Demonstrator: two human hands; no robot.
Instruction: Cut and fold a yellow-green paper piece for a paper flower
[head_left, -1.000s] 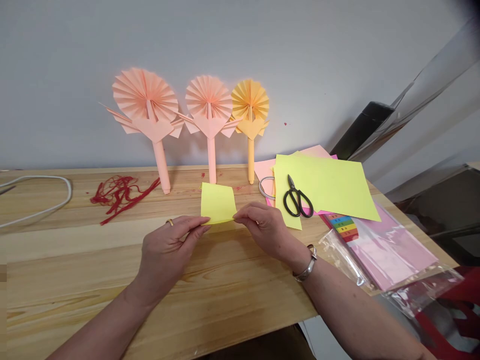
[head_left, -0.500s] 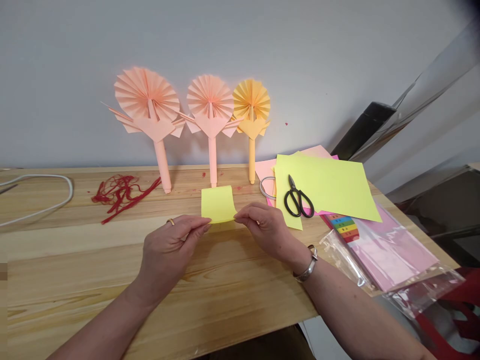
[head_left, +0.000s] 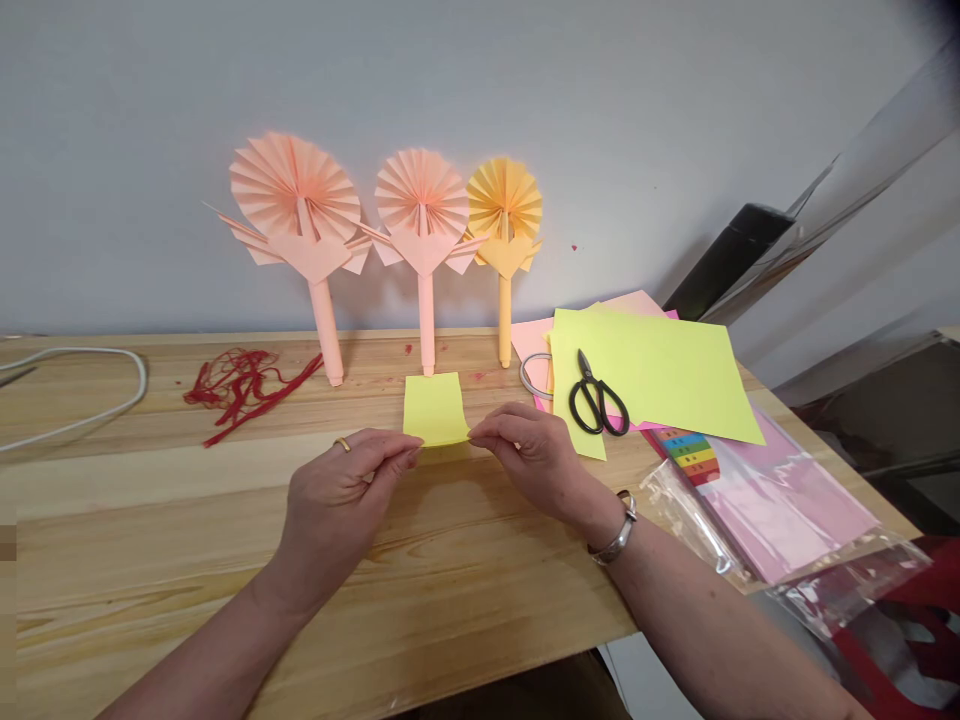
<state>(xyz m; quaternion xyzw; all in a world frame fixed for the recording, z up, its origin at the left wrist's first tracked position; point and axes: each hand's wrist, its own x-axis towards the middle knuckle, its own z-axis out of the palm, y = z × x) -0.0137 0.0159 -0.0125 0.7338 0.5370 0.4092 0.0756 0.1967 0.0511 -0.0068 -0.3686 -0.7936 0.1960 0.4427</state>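
Observation:
A small square of yellow paper (head_left: pixel 435 408) lies at the middle of the wooden table, its lower edge lifted and folded slightly. My left hand (head_left: pixel 345 490) pinches its lower left corner between thumb and fingers. My right hand (head_left: pixel 532 455) pinches the lower right corner in the same way. Behind the square stand several folded paper fans on sticks, with a salmon-pink one (head_left: pixel 295 200), a paler pink one (head_left: pixel 421 200) and a yellow-orange one (head_left: pixel 505 200) leaning on the wall.
To the right, black-handled scissors (head_left: pixel 598 395) rest on a yellow sheet (head_left: pixel 660 375) over pink sheets (head_left: pixel 532 340). Pink paper in a clear plastic bag (head_left: pixel 780 500) lies nearer the table's right edge. Red thread (head_left: pixel 244 390) and a white cable (head_left: pixel 75 395) lie left.
The yellow square has turned from a tilted position to a nearly level one between my hands. Its lower edge looks more folded. My hands have barely moved.

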